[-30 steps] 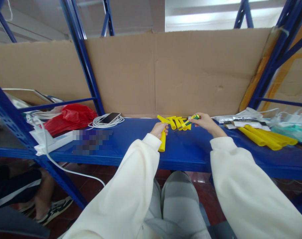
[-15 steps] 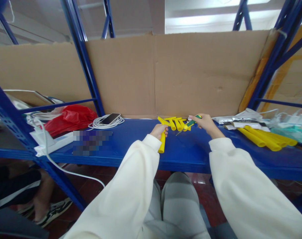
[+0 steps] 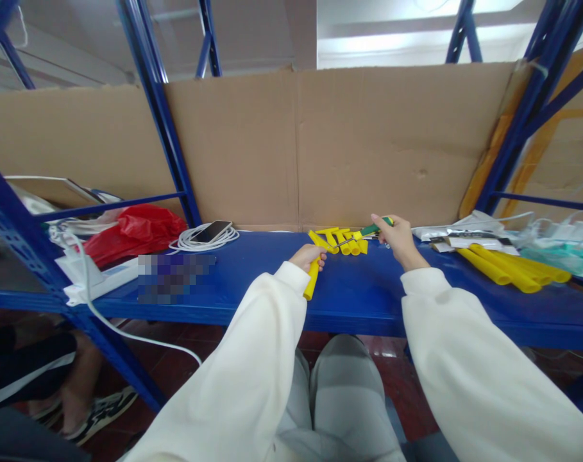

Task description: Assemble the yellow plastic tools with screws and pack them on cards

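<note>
My left hand [image 3: 309,258] is closed around a yellow tube [image 3: 311,287], whose lower end sticks out below my fingers toward the shelf's front edge. In my right hand [image 3: 397,239] is a screwdriver [image 3: 369,230] with a green and yellow handle. Its thin metal shaft slants down and left, with the tip close to the top of my left hand; whether it touches the tube I cannot tell. Just behind and between the hands lie several short yellow tubes [image 3: 349,246] in a row, partly crossed by the screwdriver.
Longer yellow tubes [image 3: 517,273] lie on the blue shelf [image 3: 368,292] at right, beside plastic packets [image 3: 483,240]. At left are a phone [image 3: 213,231] on a coiled white cable [image 3: 185,240], a red bag [image 3: 136,232] and a white power strip [image 3: 109,282]. Cardboard [image 3: 243,147] stands behind.
My right hand has tilted the screwdriver flatter and moved its tip left and slightly up, close to my left hand. My left hand keeps the yellow tube, nearly in place.
</note>
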Demonstrator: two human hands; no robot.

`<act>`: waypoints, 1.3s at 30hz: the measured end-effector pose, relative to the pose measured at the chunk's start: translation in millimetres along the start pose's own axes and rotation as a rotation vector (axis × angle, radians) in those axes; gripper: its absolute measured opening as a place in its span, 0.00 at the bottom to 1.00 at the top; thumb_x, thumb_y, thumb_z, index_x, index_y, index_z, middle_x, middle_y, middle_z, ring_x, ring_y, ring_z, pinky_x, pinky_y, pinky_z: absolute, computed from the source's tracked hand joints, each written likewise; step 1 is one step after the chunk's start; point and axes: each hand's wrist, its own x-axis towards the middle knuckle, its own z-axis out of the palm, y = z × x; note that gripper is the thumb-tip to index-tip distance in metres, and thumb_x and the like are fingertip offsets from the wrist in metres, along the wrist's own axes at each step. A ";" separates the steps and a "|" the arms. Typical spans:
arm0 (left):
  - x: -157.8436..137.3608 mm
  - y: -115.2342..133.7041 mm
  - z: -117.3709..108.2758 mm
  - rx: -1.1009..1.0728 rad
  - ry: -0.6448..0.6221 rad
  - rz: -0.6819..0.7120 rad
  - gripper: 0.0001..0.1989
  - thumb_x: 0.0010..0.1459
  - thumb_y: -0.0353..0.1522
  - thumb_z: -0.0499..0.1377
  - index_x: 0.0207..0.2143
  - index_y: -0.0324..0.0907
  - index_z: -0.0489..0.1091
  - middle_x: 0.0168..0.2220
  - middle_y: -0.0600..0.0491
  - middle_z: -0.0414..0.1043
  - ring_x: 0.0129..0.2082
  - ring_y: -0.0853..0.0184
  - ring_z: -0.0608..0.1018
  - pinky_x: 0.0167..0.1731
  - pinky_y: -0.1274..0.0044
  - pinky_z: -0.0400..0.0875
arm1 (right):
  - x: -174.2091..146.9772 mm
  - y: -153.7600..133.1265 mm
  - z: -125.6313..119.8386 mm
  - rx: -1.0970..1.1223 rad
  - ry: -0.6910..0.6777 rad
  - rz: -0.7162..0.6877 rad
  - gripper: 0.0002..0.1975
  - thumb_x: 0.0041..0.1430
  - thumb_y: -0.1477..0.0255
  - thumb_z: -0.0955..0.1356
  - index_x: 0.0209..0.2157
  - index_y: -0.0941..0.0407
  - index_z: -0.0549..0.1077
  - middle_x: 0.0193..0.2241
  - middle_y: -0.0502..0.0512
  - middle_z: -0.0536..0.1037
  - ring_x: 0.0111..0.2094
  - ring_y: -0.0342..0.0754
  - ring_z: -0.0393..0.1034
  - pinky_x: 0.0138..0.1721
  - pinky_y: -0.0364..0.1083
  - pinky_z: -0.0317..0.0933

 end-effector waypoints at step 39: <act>-14.1 9.8 2.8 0.087 -0.109 -0.114 0.09 0.63 0.21 0.54 0.32 0.42 0.61 0.17 0.64 0.57 0.11 0.78 0.58 0.13 0.85 0.51 | -1.5 -1.0 1.9 0.014 0.007 -0.001 0.25 0.50 0.47 0.72 0.22 0.52 0.65 0.11 0.44 0.62 0.16 0.43 0.58 0.20 0.43 0.54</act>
